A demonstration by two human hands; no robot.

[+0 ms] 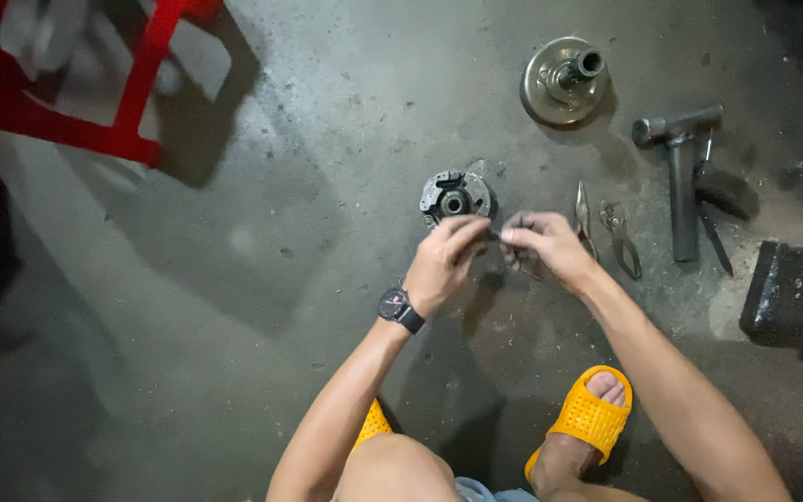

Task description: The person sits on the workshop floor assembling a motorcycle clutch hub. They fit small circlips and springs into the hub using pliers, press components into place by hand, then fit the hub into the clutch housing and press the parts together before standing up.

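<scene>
Small dark part [497,236] pinched between left hand [440,262] and right hand [547,245]; clutch assembly [454,196] just beyond left hand.

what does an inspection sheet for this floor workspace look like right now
surface: bare grey concrete floor, stained and gritty
job's things: round metal disc assembly lies flat on the floor just beyond the hands; a small dark part is pinched between both hands, too small to identify
clutter: larger metal disc with a hub, two pliers, T-shaped metal tool, dark flat block
grippers: left hand, watch on its wrist, and right hand meet fingertip to fingertip above the floor
cables: nothing seen
surroundings: red stool frame at upper left; yellow sandals on the person's feet
</scene>
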